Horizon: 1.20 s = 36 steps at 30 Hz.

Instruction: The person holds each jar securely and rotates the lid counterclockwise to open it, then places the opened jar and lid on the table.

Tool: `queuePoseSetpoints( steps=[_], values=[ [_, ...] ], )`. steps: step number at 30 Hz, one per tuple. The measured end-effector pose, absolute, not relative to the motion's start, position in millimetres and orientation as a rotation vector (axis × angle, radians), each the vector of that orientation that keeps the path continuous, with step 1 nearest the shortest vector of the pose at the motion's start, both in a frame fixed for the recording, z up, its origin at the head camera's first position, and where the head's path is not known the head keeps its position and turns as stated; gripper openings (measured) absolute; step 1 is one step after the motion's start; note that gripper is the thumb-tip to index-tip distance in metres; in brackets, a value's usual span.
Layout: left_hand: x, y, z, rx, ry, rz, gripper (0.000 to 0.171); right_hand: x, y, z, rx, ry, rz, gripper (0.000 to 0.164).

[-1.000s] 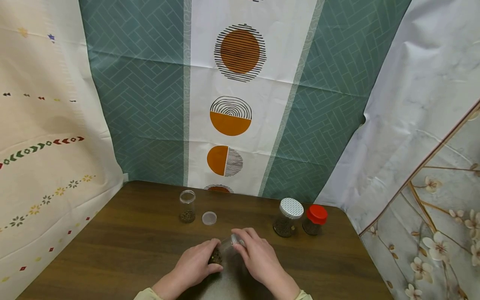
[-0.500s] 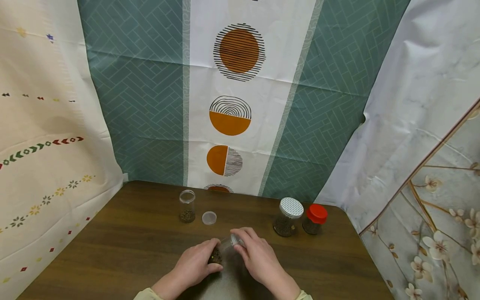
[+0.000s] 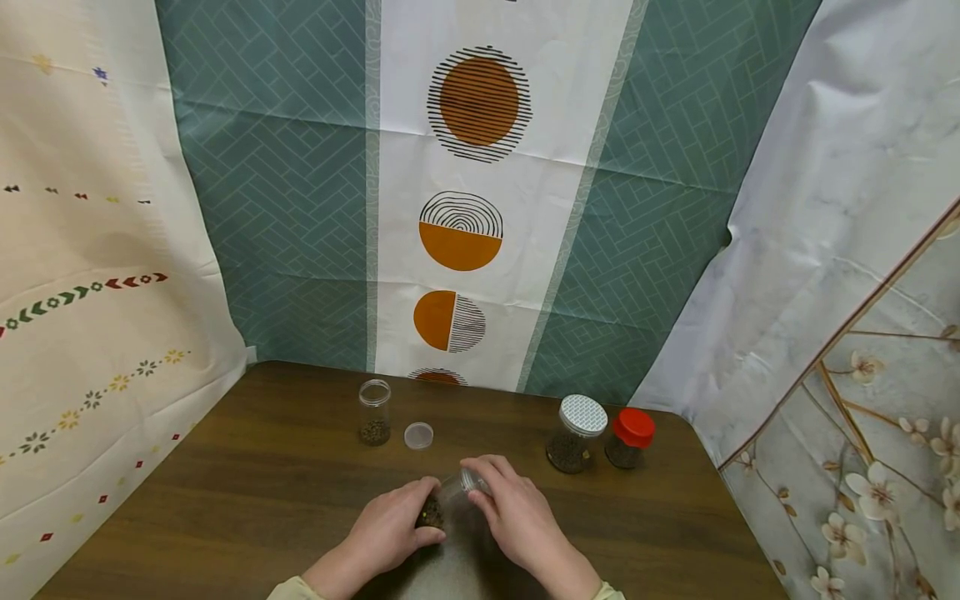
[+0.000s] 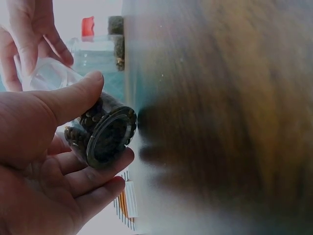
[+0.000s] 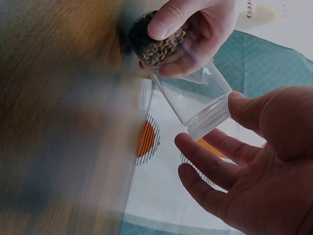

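Note:
A clear plastic jar (image 5: 188, 93) is held tilted above the table in the middle, small brown dried pieces (image 5: 159, 51) gathered at its base end. My left hand (image 3: 393, 521) grips the base end, thumb on one side and fingers on the other. At the top end, a clear ridged lid (image 5: 209, 116) covers the mouth. My right hand (image 3: 517, 512) holds this lid between thumb and fingers; the thumb touches its rim in the right wrist view. In the left wrist view the jar's round bottom (image 4: 113, 137) faces the camera.
An uncapped clear jar (image 3: 375, 412) with brown pieces stands at the back left of the wooden table (image 3: 225, 483). Beside it lies a loose clear lid (image 3: 418, 436). Back right stand a white-lidded jar (image 3: 576, 433) and a red-lidded jar (image 3: 632, 437). Patterned cloths hang behind.

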State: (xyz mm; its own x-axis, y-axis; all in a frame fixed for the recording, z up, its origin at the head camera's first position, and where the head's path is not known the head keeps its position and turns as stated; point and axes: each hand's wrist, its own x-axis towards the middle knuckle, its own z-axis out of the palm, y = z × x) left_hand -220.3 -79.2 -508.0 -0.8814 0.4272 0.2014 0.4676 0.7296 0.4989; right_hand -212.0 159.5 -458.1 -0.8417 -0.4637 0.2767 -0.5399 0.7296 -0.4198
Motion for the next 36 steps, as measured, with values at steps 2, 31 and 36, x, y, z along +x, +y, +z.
queuePoseSetpoints(
  steps=[2,31,36],
  values=[
    [-220.1,-79.3,-508.2,-0.738,-2.851,-0.852,0.055,-212.1,159.4,-458.5,0.815,-2.774,0.746,0.042],
    [-220.7,-79.8,-508.2,-0.720,-2.892,-0.874,0.055,-218.3,155.3,-451.4,0.718,-2.829,0.766,0.040],
    [-221.1,-79.5,-508.6,-0.723,-2.888,-0.873,0.055,-217.0,155.7,-452.0,0.721,-2.829,0.748,0.037]
  ],
)
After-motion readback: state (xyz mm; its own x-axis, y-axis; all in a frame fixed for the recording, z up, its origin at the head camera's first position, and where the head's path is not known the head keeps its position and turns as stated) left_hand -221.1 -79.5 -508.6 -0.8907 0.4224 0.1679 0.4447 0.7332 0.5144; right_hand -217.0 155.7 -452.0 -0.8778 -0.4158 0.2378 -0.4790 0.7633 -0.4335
